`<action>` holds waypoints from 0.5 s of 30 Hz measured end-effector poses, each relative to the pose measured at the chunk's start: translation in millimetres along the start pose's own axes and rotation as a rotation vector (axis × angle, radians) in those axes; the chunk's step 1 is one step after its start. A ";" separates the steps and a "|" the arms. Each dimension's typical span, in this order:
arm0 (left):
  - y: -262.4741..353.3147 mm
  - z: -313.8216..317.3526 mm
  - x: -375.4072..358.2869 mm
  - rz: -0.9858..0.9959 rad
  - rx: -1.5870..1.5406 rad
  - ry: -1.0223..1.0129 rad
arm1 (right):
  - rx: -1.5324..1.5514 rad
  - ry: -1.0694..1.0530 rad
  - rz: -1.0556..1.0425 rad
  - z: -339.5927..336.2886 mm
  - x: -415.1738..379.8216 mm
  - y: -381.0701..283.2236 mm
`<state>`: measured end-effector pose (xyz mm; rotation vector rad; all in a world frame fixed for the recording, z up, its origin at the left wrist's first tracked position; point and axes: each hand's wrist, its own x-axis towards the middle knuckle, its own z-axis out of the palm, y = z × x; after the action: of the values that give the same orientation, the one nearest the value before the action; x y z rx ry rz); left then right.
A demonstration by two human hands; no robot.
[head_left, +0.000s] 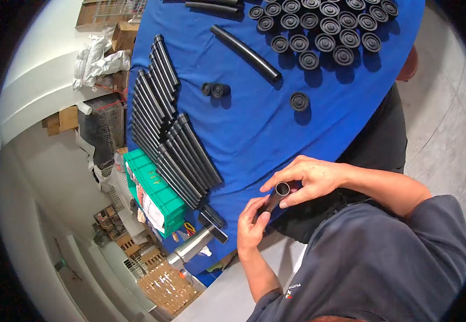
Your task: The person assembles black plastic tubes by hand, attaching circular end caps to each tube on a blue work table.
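A black tube [272, 202] is held tilted in front of my body, its round open end facing up toward me. My left hand [252, 228] is wrapped around its lower part, with the thumb lying along the side. My right hand [316, 180] curves around the tube near the open end, thumb on one side and fingers on the other. Beyond my hands, a single black ringed cap [299, 101] stands on the blue cloth [254, 134]. Farther off lies a lone black tube [246, 52], and two small black cylindrical pieces [216, 89] sit together.
Several black tubes [163, 123] lie in rows along the left side. Many ringed caps [329, 26] are grouped at the top right. A green crate [155, 190] with contents stands at the left edge, near a metal cylinder with a black end [195, 246]. Cardboard boxes [124, 36] are beyond.
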<state>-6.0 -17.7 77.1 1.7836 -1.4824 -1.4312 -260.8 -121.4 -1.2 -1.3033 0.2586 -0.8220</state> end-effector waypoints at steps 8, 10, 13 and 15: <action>3.2 15.9 5.8 0.018 -0.138 0.106 | 0.011 0.060 -0.010 -0.2 1.3 5.1; -6.3 15.2 8.0 0.039 -0.031 0.121 | 0.007 0.077 -0.027 0.5 2.5 6.4; -12.5 9.1 9.8 0.047 0.039 0.131 | -0.040 0.117 -0.042 1.9 2.6 8.0; -14.8 2.8 10.7 0.064 0.015 0.074 | -0.053 0.102 -0.019 0.5 2.9 3.6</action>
<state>-2.5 -21.3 59.3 1.7626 -1.5014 -1.3121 -257.1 -122.9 -3.5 -1.3165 0.3516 -0.9048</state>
